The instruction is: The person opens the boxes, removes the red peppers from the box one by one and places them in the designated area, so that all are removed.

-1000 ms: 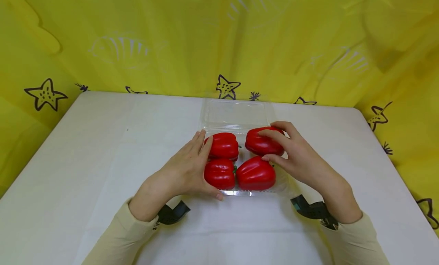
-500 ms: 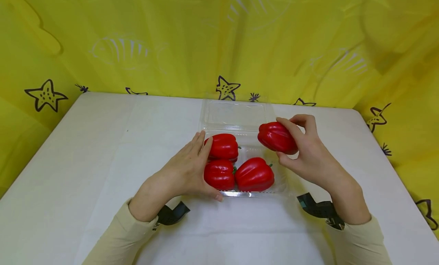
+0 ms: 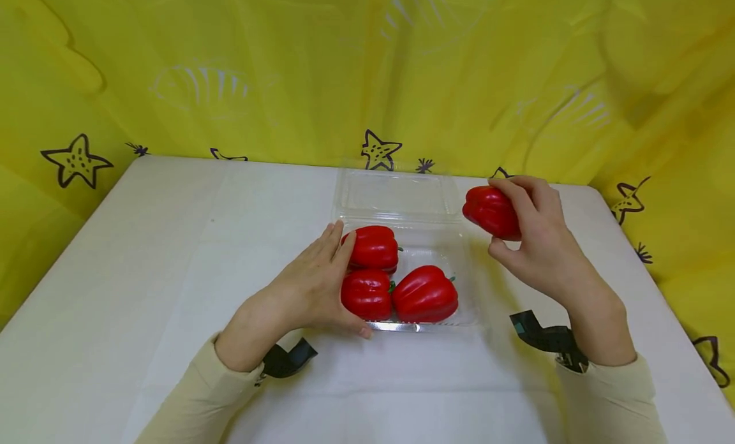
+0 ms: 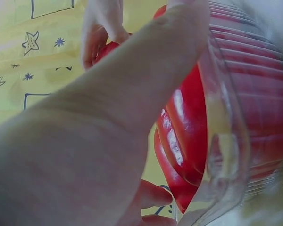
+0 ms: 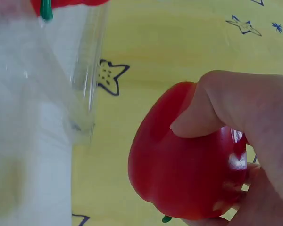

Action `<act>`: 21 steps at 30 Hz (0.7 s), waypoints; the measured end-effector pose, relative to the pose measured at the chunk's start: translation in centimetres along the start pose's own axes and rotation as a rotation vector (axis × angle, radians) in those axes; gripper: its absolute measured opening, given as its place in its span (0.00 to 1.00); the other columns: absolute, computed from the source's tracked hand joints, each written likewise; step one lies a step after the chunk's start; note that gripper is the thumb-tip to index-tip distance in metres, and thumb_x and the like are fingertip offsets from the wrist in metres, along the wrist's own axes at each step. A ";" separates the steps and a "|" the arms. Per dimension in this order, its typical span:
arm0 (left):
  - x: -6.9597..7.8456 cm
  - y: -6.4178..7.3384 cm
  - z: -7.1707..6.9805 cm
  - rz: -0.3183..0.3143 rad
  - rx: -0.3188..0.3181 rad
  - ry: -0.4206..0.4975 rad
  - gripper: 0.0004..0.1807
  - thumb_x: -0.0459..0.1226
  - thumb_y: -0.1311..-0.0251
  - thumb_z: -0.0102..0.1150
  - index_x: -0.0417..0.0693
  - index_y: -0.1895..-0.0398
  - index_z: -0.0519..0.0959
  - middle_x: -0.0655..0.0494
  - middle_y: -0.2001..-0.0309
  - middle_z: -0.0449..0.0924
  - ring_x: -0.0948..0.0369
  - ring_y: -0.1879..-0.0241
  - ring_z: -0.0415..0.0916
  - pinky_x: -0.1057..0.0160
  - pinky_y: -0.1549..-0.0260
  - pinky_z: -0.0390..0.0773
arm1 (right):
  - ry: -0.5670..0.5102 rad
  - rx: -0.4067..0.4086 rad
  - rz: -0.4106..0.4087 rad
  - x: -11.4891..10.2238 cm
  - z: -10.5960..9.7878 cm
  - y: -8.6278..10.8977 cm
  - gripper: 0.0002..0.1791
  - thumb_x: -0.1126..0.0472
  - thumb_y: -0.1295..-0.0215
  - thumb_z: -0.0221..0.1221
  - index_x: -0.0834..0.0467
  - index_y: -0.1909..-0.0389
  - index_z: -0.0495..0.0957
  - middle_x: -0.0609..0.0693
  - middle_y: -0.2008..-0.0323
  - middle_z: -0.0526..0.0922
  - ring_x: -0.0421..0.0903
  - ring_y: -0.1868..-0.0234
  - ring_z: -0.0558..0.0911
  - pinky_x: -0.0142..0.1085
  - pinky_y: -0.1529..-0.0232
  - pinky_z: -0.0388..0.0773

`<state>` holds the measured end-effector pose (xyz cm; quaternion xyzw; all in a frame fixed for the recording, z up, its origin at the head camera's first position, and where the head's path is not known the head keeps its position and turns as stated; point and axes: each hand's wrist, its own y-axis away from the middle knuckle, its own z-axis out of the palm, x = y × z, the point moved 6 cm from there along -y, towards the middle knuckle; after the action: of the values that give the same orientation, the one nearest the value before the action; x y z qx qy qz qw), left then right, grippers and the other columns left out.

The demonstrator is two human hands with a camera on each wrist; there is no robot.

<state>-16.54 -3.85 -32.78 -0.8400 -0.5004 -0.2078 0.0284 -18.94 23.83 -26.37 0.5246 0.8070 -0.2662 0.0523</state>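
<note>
Right hand (image 3: 542, 252): thumb and fingers are bent round one red bell pepper (image 3: 492, 212), the thumb on the near side and the fingers over the top. The left hand (image 3: 312, 281) has its fingers extended and its thumb spread well apart from them; it rests along the left side of the container, touching the peppers there and gripping nothing.

The held pepper is glossy, deep red and lobed, tilted in the grasp; a short green stem shows at its lower edge in the right wrist view. It is apart from the clear plastic container (image 3: 422, 258), to the right of the hinge. Within the container lie a far-left pepper (image 3: 374, 247), a near-left pepper (image 3: 366, 297) and a near-right pepper (image 3: 426, 295), all on their sides, stems visible. The far-right part of the base shows bare plastic. The transparent lid (image 3: 396, 192) lies folded back, away from the person.

White tabletop (image 3: 143, 272) extends widely to the left of the container and, more narrowly, to its right. The tabletop's far edge, just behind the lid, meets yellow printed cloth (image 3: 310, 80), which also borders both sides.
</note>
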 end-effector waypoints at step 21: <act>0.1 0.0 0.0 0.001 -0.008 0.006 0.75 0.67 0.68 0.75 0.38 0.22 0.47 0.39 0.20 0.40 0.43 0.20 0.37 0.44 0.27 0.58 | 0.099 -0.041 0.202 7.6 0.4 1.5 0.44 0.73 0.53 0.71 0.64 0.33 0.62 0.69 0.34 0.62 0.70 0.32 0.55 0.73 0.51 0.71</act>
<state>-16.55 -3.76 -32.72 -0.8399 -0.4988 -0.2122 0.0267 -21.14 30.33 -30.04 0.6145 0.7569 -0.2169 0.0499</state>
